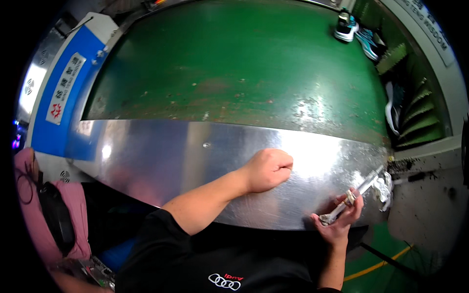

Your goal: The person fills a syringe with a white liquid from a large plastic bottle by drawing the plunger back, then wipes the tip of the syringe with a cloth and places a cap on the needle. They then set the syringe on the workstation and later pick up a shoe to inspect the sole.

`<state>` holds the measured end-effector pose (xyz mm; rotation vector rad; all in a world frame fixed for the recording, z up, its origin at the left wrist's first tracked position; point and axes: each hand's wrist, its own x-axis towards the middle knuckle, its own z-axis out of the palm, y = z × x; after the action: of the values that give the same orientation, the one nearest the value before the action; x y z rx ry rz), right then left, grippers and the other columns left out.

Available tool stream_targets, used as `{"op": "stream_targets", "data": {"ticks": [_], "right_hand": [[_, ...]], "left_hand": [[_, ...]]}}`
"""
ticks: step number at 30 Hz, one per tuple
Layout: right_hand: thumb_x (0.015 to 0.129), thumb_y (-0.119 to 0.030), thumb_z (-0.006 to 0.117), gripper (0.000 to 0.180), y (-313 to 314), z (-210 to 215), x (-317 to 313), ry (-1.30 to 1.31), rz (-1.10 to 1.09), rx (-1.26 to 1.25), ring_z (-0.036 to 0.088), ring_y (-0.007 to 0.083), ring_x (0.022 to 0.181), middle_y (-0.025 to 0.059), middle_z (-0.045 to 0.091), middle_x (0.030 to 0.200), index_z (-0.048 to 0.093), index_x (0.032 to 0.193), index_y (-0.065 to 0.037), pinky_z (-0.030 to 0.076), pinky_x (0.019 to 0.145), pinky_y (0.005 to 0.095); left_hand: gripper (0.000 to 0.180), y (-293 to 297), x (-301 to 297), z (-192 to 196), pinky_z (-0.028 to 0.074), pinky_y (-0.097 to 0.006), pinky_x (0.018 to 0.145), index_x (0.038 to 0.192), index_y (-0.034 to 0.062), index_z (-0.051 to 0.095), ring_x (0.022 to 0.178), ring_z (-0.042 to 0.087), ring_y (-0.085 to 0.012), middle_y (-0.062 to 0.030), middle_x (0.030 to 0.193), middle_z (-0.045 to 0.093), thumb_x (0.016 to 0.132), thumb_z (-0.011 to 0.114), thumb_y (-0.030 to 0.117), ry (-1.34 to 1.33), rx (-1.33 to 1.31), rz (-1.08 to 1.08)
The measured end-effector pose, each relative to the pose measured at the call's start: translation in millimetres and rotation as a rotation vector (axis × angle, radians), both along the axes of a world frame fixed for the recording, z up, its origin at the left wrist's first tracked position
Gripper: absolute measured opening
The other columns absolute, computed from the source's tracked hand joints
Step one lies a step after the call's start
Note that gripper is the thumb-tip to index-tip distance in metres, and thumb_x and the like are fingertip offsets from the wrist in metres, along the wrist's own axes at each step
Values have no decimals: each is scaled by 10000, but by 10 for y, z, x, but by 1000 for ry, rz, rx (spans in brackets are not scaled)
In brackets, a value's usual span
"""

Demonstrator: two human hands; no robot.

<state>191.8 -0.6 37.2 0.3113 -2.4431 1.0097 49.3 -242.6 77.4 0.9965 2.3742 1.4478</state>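
In the head view, my right hand (344,217) is closed around a slim clear-and-white tube (362,186) near the desk's right end. The tube slants across my fingers: its lower end lies by my thumb, and its thin tip points up and to the right, out past my fingertips. Just beside the tip is a crumpled white wrapper (384,191); I can't tell whether the two touch.

My left hand (268,171) is curled into a fist over the middle of the shiny metal desk (146,163), well apart from the tube. I can't tell whether anything is inside it.

Beyond the desk's far edge lies a scuffed green belt (220,63). At its far right corner are two shoes (346,33), side by side, and another shoe (391,115) lies nearer me, by the green strips (417,119) along the right wall. A blue panel (66,105) borders the belt on the left, and a person in pink (75,215) is below it.
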Motion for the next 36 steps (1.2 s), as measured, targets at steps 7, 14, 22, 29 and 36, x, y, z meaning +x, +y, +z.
{"op": "stream_targets", "data": {"ticks": [7,14,22,29,36], "right_hand": [[569,-272,856,1033,-34,-16,-81,42,12,-1,404,348,1100,252,331,1260,194,1326,-33,385,883,422],[558,-268,860,1059,-4,7,-68,40,2,-40,403,347,1097,246,313,1272,182,1334,-24,385,892,429],[582,-299,839,980,-69,164,-40,7,-48,22,441,349,1056,208,365,1218,250,1314,-18,413,878,418],[583,-275,816,871,-371,326,-167,-27,247,153,499,335,935,159,393,1171,349,1301,-119,446,762,418],[579,-356,783,781,-640,355,-289,-80,391,170,475,308,908,139,359,1193,460,1253,-134,411,768,407]], "left_hand": [[202,-24,60,78,380,-382,552,634,-3,490,571,466,-299,-141,601,451,781,552,121,-224,26,112],[95,46,70,1,432,-347,576,697,11,583,620,544,-271,-125,652,545,744,574,93,-138,59,107],[60,4,58,-34,436,-288,563,778,20,624,605,539,-174,-82,682,567,737,605,61,-96,23,66],[277,-34,120,-68,466,-244,729,1088,-41,583,786,563,-123,-69,929,612,892,553,152,-797,462,34],[374,53,227,21,465,-274,825,1142,-42,557,920,577,-138,-90,998,623,888,586,230,-906,422,-68]]}}
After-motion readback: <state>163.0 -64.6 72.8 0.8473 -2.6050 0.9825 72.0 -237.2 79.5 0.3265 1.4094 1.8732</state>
